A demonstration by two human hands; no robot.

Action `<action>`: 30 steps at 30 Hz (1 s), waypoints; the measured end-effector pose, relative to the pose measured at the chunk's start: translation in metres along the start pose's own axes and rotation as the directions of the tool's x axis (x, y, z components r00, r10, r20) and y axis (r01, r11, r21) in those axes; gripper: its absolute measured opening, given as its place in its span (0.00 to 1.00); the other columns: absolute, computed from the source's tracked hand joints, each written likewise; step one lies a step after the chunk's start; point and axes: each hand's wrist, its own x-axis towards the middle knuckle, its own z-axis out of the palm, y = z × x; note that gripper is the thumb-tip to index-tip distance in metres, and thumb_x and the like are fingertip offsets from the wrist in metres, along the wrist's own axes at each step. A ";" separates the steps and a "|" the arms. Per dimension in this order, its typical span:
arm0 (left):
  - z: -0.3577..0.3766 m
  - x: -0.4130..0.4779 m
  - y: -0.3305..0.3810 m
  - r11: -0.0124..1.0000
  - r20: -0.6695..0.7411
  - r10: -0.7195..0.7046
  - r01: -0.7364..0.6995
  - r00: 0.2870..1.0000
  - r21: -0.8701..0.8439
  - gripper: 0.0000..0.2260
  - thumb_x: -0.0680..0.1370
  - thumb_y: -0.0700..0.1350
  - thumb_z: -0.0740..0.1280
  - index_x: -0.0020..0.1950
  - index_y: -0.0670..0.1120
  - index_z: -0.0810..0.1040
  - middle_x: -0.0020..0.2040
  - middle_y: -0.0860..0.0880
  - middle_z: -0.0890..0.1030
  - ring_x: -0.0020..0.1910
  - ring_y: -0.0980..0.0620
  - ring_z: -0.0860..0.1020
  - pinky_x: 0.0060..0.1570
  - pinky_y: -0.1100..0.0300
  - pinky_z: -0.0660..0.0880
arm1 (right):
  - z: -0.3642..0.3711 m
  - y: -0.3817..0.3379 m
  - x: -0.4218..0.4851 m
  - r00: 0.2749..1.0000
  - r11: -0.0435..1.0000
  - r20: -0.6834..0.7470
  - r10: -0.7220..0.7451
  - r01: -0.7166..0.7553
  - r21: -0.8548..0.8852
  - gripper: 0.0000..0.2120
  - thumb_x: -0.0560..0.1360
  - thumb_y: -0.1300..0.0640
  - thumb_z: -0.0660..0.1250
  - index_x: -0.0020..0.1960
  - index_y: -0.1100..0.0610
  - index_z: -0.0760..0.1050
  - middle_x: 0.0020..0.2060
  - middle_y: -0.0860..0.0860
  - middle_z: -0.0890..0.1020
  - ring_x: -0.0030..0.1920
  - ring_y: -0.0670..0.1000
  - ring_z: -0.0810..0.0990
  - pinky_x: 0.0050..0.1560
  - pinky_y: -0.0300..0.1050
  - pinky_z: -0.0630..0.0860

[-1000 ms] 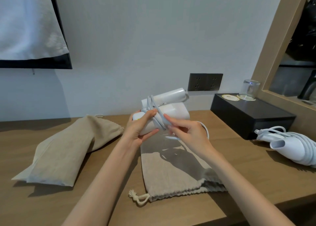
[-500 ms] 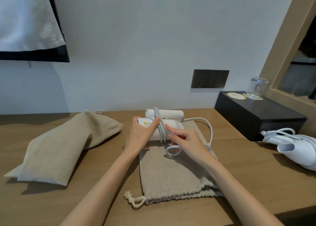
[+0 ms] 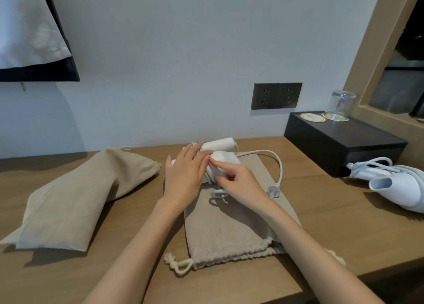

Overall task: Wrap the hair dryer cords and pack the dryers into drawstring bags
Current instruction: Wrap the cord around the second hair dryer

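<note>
The white hair dryer (image 3: 221, 163) lies on the far end of the flat bag (image 3: 229, 230). The left hand (image 3: 183, 177) rests on it with straight fingers. The right hand (image 3: 238, 182) has curled fingers that pinch the cord (image 3: 278, 166). The plug (image 3: 274, 190) lies at the flat bag's right edge. Left of the flat bag is a full bag (image 3: 75, 195); what fills it is hidden. Far right lies a second dryer (image 3: 401, 188). Behind that stands a black box (image 3: 344, 147); the print on its coaster (image 3: 313, 117) is too small to read.

1. A drawstring bag (image 3: 229, 230) lies mid-worktop (image 3: 321, 211), its mouth nearest the person.
2. A hair dryer (image 3: 223, 163) sits on the bag's far end. Its cord (image 3: 275, 159) loops out to the right, with the plug (image 3: 274, 190) at the bag's right edge.
3. A second drawstring bag (image 3: 80, 200) lies to the left.
4. A second hair dryer (image 3: 401, 186) lies far right, in front of a box (image 3: 344, 147) that carries a glass (image 3: 340, 105).
</note>
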 end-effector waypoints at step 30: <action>0.005 0.002 -0.006 0.998 -0.183 0.066 -0.068 0.981 -0.003 0.15 0.83 0.49 0.54 0.61 0.51 0.79 0.62 0.51 0.80 0.58 0.47 0.79 0.52 0.50 0.70 | -0.043 -0.035 -0.002 0.995 0.941 -0.100 -0.027 -0.009 -0.339 0.17 0.82 0.53 0.59 0.69 0.54 0.71 0.65 0.51 0.73 0.68 0.50 0.66 0.62 0.37 0.60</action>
